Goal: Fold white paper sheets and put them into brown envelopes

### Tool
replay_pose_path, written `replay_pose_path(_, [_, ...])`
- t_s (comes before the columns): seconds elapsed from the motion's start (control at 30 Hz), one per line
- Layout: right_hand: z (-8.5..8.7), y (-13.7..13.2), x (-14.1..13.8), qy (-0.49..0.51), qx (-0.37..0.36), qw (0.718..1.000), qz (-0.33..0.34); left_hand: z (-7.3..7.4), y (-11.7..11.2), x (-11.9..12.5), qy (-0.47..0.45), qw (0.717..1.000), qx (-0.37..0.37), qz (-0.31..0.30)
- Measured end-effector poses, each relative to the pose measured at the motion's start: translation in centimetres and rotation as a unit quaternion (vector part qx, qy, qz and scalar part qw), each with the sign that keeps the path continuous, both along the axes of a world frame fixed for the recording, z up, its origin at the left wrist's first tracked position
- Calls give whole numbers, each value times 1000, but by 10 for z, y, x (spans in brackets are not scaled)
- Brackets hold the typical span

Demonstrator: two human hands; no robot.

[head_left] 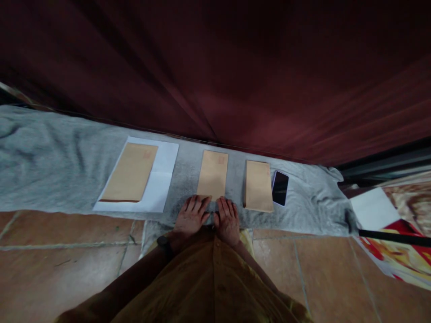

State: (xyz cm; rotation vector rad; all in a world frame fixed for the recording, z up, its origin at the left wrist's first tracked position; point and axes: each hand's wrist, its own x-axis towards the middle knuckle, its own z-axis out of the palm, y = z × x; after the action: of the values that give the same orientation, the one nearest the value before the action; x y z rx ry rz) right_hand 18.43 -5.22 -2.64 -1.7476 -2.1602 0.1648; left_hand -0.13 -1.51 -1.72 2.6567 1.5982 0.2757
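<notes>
Three brown envelopes lie in a row on a grey cloth (pixel 50 152) spread over the floor. My left hand (pixel 189 218) lies flat with fingers spread, its fingertips at the near edge of the middle envelope (pixel 213 174). My right hand (pixel 227 220) lies flat beside it, fingers stretched out, just below the same envelope. The left envelope (pixel 130 172) rests on a white sheet of paper (pixel 161 179). The right envelope (pixel 257 185) sits next to a black phone (pixel 280 188). A dark watch is on my left wrist.
A dark red curtain (pixel 235 67) hangs behind the cloth. Terracotta floor tiles (pixel 67 260) lie in front. At the right are a white paper (pixel 372 208), a black rod (pixel 393 237) and a red-and-yellow printed sheet (pixel 400 255). My brown garment fills the bottom centre.
</notes>
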Motion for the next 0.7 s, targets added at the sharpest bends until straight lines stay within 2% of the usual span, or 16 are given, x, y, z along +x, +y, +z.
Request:
replay_pose_path(0.4, [-5, 6, -8, -10, 5, 998, 61, 0, -5, 5, 34, 999, -38, 2])
replay_pose_path(0.7, [-3, 10, -13, -6, -1, 999, 37, 10, -6, 18, 54, 997, -50, 26])
